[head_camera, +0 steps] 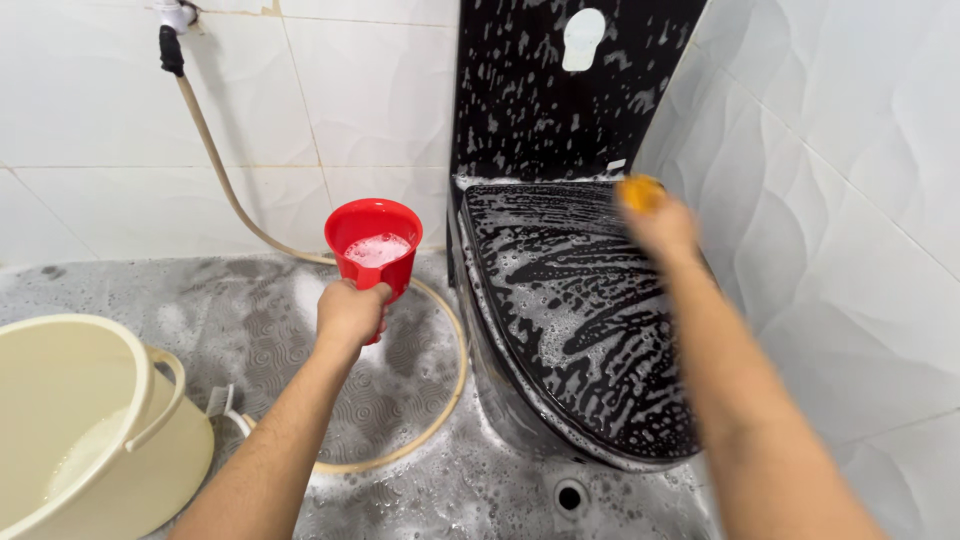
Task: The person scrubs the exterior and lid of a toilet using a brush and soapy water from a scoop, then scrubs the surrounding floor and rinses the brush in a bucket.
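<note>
My left hand [350,312] grips the handle of a red plastic mug [374,245] that holds soapy water, raised above the wet floor to the left of the toilet. My right hand [660,225] presses an orange sponge [640,192] against the far right part of the black toilet lid [575,300]. The lid is shut and streaked with white foam. The black tank panel [540,90] behind it is spattered with suds too.
A cream bucket [90,430] with some water stands at the lower left. A beige hose [225,180] runs from a wall tap down and loops over the grey patterned floor [250,310]. White tiled walls close in at the back and right. A floor drain [570,495] lies in front of the toilet.
</note>
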